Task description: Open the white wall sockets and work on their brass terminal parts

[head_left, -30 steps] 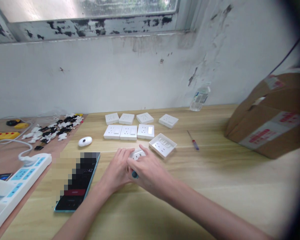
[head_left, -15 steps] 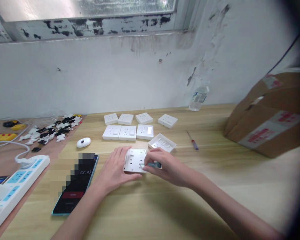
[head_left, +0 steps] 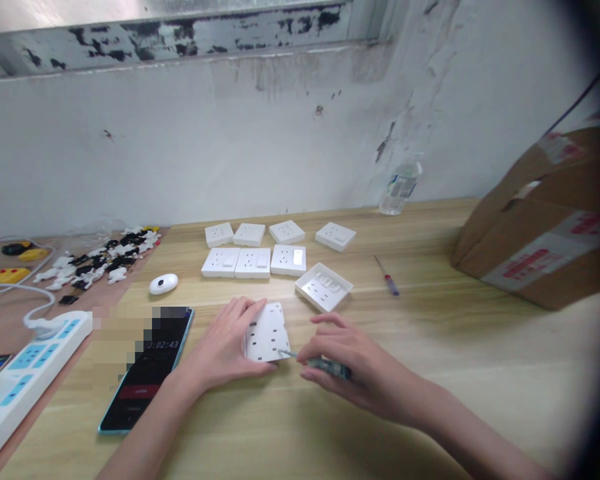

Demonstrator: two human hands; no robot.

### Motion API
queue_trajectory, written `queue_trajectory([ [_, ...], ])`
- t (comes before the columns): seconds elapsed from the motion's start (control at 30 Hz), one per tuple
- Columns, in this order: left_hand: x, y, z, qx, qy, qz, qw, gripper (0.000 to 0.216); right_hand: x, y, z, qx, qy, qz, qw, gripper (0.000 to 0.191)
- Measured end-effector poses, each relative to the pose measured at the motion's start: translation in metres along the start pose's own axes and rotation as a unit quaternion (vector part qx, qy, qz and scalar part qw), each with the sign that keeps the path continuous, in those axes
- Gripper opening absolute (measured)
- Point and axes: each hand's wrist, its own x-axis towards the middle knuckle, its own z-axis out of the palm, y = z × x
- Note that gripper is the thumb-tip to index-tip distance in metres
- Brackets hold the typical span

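My left hand [head_left: 230, 343] grips a white socket back plate [head_left: 266, 337] by its left side, tilting it up slightly from the table. Rows of small dark slots show on the plate. In my right hand [head_left: 350, 363] is a screwdriver with a translucent bluish-green handle [head_left: 333, 367]. The thin shaft points left, and its tip lies at the plate's lower right part. Just behind the right hand an upturned white socket housing [head_left: 324, 288] shows its hollow inside. Several white wall sockets [head_left: 253, 263] stand in two rows farther back.
A second screwdriver [head_left: 387, 277] lies at right, near a cardboard box [head_left: 535, 233]. A plastic bottle [head_left: 401, 189] stands against the wall. On the left are a phone [head_left: 145, 380], a white oval device [head_left: 163, 284], a power strip [head_left: 30, 380] and a pile of black and white parts [head_left: 95, 260].
My right hand has drawn back right and downward, showing more of the screwdriver shaft. The plate is now turned and tilted more in my left hand. The view has shifted slightly.
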Motion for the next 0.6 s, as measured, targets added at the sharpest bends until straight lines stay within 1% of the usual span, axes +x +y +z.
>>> queue_trajectory([
  [0.07,0.001,0.002,0.001,0.015,0.015,0.010,1.000,0.087,0.001,-0.001,0.003,-0.021,0.004,-0.005,1.000,0.014],
  [0.17,0.001,0.003,0.002,0.038,0.028,0.018,0.999,0.087,0.002,-0.002,0.005,-0.040,-0.006,-0.018,0.999,0.016],
  [0.27,0.001,0.004,0.002,0.053,0.028,0.015,0.998,0.088,0.002,-0.004,0.008,-0.063,-0.008,-0.033,0.997,0.016],
  [0.4,0.001,0.006,0.001,0.065,0.020,0.012,0.998,0.088,0.000,-0.006,0.012,-0.090,0.012,-0.046,0.995,0.017],
  [0.6,0.002,0.008,0.000,0.059,0.031,0.010,0.998,0.087,-0.002,-0.004,0.014,-0.095,0.010,-0.051,0.994,0.016],
])
